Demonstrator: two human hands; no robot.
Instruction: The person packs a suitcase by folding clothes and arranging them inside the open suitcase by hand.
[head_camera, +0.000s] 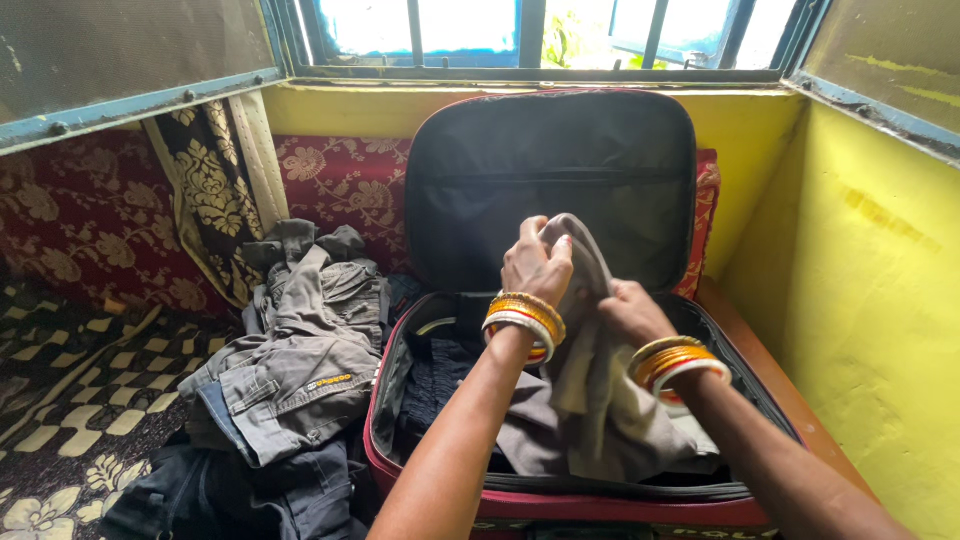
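An open red suitcase (440, 490) with a black lining lies in front of me, its lid (550, 170) leaning upright against the wall. My left hand (537, 265) grips the top of a light grey garment (595, 400) above the case. A little lower, my right hand (632, 312) holds the same cloth on its right side. The garment hangs down into the suitcase over dark clothes (440, 375) packed inside. Both wrists wear orange and white bangles.
A heap of grey and dark blue clothes (295, 370) lies left of the suitcase on a patterned bed cover (70, 420). A yellow wall (870, 300) stands close on the right. A barred window (540, 35) with open shutters runs along the back.
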